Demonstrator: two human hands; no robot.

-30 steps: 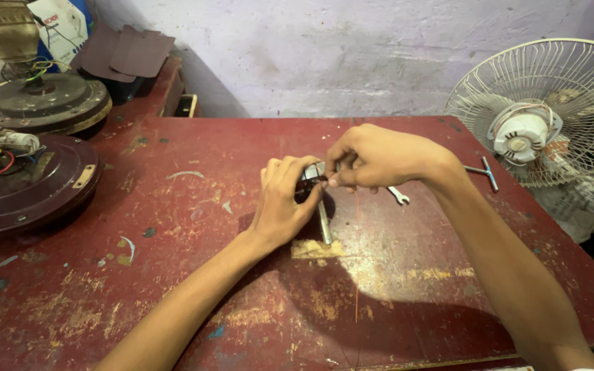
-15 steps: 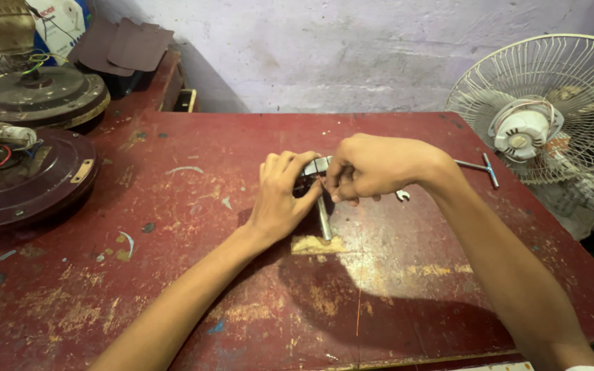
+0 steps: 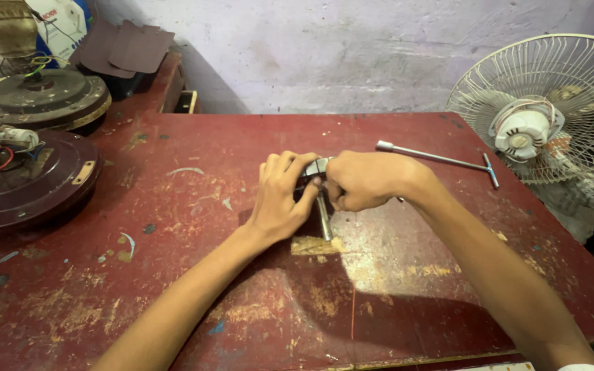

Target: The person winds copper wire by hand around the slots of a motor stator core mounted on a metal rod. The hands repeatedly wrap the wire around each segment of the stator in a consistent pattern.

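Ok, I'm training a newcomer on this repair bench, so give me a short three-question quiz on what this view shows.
1. True or false: both hands, the left hand and the right hand, are closed on the small metal part above the red table.
2. Which long tool lies behind the right hand? A) the T-handle wrench B) a hammer C) a saw
3. Fill in: the white fan stands at the table's ____ edge.

Key
1. True; the short metal rod reaches down from between the hands.
2. A
3. right
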